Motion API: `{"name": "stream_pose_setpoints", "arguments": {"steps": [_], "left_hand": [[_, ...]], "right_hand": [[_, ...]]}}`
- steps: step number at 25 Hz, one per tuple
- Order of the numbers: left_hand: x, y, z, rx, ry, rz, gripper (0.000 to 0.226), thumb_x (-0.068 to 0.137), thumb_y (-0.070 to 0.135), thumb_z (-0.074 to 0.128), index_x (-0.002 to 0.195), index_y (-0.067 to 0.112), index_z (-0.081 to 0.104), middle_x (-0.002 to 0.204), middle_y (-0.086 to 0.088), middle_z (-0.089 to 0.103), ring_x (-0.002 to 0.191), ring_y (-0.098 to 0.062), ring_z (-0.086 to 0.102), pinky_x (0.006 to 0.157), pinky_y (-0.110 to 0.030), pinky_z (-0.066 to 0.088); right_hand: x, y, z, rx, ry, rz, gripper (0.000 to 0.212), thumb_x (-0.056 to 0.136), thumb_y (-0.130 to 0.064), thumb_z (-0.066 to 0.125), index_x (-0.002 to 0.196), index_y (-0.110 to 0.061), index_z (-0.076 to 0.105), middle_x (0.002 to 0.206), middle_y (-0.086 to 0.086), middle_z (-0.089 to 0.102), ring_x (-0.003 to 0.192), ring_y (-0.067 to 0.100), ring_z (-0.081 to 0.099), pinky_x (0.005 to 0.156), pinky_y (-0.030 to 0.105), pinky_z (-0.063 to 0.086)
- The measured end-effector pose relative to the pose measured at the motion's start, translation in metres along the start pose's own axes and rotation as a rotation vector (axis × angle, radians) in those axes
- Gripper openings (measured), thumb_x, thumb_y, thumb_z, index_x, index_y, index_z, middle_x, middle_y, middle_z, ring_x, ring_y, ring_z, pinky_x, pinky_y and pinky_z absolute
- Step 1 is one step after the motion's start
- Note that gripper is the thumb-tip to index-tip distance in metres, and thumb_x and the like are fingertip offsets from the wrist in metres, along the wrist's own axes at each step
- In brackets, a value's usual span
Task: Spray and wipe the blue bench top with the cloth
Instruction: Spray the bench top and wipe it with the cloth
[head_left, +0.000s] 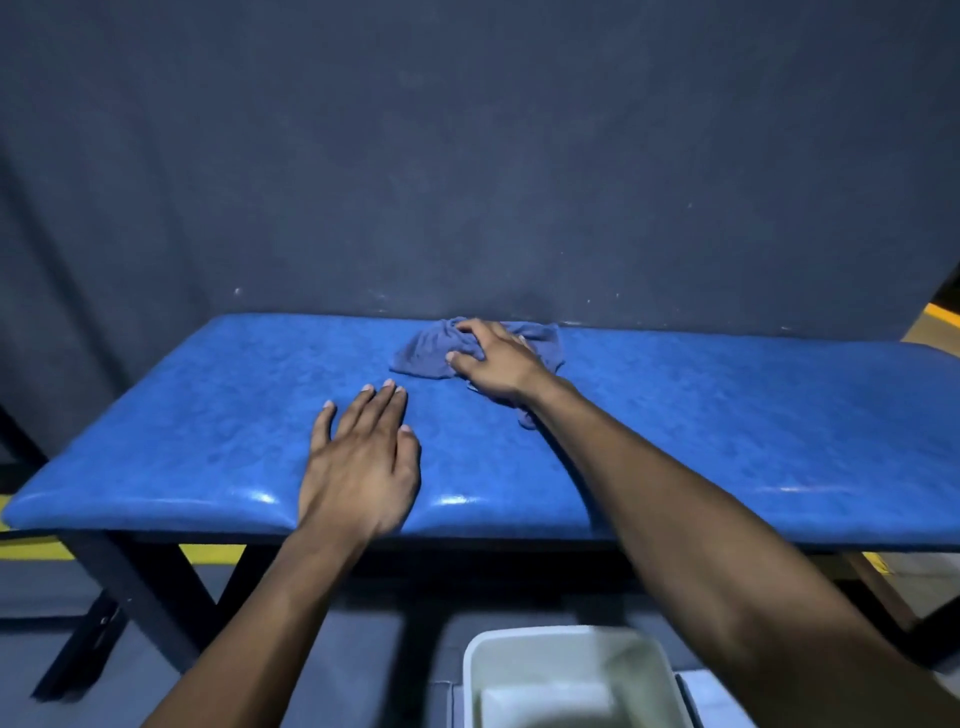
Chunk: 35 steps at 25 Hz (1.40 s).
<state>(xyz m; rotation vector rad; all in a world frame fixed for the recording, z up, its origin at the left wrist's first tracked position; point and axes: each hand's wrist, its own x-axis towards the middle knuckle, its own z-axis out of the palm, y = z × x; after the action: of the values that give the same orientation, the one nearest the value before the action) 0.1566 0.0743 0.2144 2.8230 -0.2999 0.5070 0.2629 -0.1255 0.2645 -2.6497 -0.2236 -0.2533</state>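
The blue padded bench top (208, 415) stretches across the view against a dark wall. A crumpled grey-blue cloth (426, 351) lies near the bench's far edge, right of centre. My right hand (498, 366) presses down on the cloth, fingers curled into its folds. My left hand (361, 457) rests flat on the bench near the front edge, fingers spread, holding nothing. No spray bottle is in view.
A white plastic tub (566, 675) stands on the floor below the bench's front edge. Dark metal bench legs (140, 597) cross underneath. A dark wall (467, 156) rises right behind the bench. Yellow floor markings (208, 553) show under the bench.
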Motion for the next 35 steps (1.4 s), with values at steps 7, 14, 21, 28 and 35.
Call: {"name": "stream_pose_setpoints", "arguments": {"steps": [7, 14, 21, 28, 35], "left_hand": [[0.002, -0.004, 0.003, 0.036, 0.046, -0.028, 0.075, 0.092, 0.039, 0.014, 0.151, 0.007, 0.046, 0.161, -0.008, 0.041, 0.152, -0.027, 0.033, 0.126, -0.046, 0.015], [0.002, 0.000, -0.001, 0.070, -0.038, -0.036, 0.068, 0.094, 0.053, 0.009, 0.156, 0.039, 0.033, 0.166, 0.010, 0.031, 0.155, -0.027, 0.022, 0.126, -0.048, 0.010], [0.004, -0.005, 0.002, 0.014, -0.019, -0.019, 0.063, 0.094, 0.060, 0.016, 0.153, 0.047, 0.034, 0.165, 0.015, 0.032, 0.156, -0.023, 0.019, 0.126, -0.046, 0.009], [0.001, -0.003, 0.002, 0.016, -0.003, -0.033, 0.063, 0.095, 0.049, 0.015, 0.152, 0.042, 0.039, 0.163, 0.011, 0.036, 0.155, -0.023, 0.024, 0.126, -0.046, 0.012], [0.001, -0.003, 0.003, -0.004, 0.004, -0.021, 0.066, 0.094, 0.049, 0.012, 0.157, 0.040, 0.031, 0.164, 0.012, 0.034, 0.156, -0.021, 0.021, 0.126, -0.046, 0.012]], "right_hand": [[-0.152, 0.008, -0.033, 0.120, -0.141, -0.345, 0.028, 0.098, -0.037, 0.061, 0.122, -0.025, 0.056, 0.133, -0.008, 0.057, 0.127, 0.008, 0.052, 0.106, 0.022, 0.038], [-0.175, 0.117, -0.083, 0.004, 0.145, 0.033, 0.031, 0.096, -0.043, 0.057, 0.126, -0.036, 0.052, 0.140, -0.008, 0.052, 0.134, 0.012, 0.048, 0.108, 0.030, 0.038], [-0.036, 0.049, -0.027, -0.015, 0.080, 0.117, 0.055, 0.087, -0.069, 0.051, 0.130, -0.035, 0.054, 0.143, 0.001, 0.054, 0.137, 0.024, 0.047, 0.114, 0.041, 0.036], [-0.213, 0.075, -0.086, 0.128, -0.089, -0.309, 0.029, 0.098, -0.028, 0.065, 0.125, -0.022, 0.057, 0.134, -0.009, 0.056, 0.134, 0.006, 0.049, 0.110, 0.019, 0.034], [-0.052, 0.100, -0.056, 0.084, 0.153, 0.124, 0.046, 0.093, -0.051, 0.054, 0.136, -0.034, 0.051, 0.145, -0.003, 0.051, 0.132, 0.023, 0.052, 0.110, 0.038, 0.041]]}}
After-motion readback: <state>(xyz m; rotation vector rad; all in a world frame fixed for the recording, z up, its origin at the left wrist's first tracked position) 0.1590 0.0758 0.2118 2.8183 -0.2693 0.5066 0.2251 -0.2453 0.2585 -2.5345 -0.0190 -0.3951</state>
